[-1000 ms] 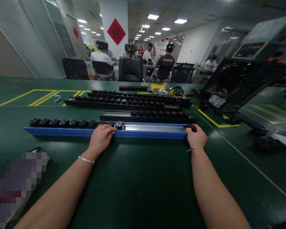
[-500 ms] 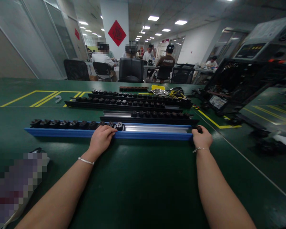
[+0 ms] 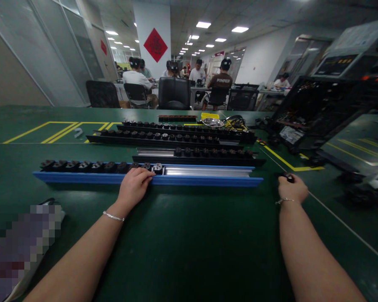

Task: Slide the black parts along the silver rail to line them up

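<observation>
The left arm reaches forward, its left hand [image 3: 135, 186] palm down with bent fingers touching the near edge of the blue rail [image 3: 192, 180]; whether they grip it I cannot tell. The right arm is stretched out to the right, and the right hand [image 3: 293, 189] has its fingers closed around one small black piece [image 3: 289, 178], apart from the rail's end. About ten black sockets [image 3: 85, 166] line the one blue rail, which lies on the counter [image 3: 189, 243], long axis left to right, bare end pointing right. Behind it lie three black rails [image 3: 198, 160], roughly parallel.
</observation>
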`<state>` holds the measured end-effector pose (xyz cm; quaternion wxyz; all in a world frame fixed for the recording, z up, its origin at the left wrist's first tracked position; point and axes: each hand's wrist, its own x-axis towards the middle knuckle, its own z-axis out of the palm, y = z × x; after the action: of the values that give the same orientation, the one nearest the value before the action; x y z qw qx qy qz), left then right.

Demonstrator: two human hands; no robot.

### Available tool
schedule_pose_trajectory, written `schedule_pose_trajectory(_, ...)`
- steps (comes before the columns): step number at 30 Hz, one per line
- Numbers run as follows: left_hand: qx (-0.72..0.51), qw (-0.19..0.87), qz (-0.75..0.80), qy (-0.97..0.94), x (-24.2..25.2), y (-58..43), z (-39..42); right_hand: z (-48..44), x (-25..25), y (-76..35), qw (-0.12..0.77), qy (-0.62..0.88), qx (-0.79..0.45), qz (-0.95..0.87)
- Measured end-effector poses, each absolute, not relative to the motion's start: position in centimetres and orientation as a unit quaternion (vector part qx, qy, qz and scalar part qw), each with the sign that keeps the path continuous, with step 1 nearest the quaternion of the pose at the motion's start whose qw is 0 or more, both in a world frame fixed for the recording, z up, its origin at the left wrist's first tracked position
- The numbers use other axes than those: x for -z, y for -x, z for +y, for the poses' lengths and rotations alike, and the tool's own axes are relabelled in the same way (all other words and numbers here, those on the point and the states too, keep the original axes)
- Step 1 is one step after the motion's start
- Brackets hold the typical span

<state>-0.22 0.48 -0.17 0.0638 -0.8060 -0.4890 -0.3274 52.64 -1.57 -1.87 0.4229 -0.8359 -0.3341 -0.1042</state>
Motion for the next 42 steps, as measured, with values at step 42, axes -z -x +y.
schedule_pose_trajectory(42, 0.348, 0.078, -0.535, 0.766, -0.3, -1.2, 0.2, 2.2, -2.3, -14.5, 0.318, 0.592, -0.054, -0.739)
